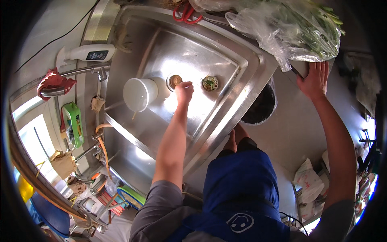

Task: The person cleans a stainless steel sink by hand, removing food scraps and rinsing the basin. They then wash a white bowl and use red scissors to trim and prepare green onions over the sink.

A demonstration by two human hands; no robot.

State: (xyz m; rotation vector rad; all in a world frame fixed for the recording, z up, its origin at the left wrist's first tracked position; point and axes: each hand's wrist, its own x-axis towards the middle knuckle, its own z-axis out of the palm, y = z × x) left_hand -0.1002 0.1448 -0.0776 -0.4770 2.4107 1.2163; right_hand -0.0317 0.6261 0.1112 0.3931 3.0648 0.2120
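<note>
My left hand (184,92) reaches down into a stainless steel sink basin (190,54), its fingers drawn together at the rim of a round drain hole (174,81). Whether something small sits between the fingertips, I cannot tell. Just right of it, a round drain strainer (209,83) holds green and pale food scraps on the basin floor. A white plastic bucket (137,94) stands tilted to the left of the drain. Far to the right, my right hand (316,79) rests palm down on a steel counter, fingertips by a clear plastic bag of leafy greens (302,36).
A faucet (84,71) with a red cloth (54,83) and a white bottle (86,53) line the left side. Red-handled scissors (187,13) lie at the far rim. A lined black bin (261,104) stands below the near edge. Another basin (133,154) adjoins at lower left.
</note>
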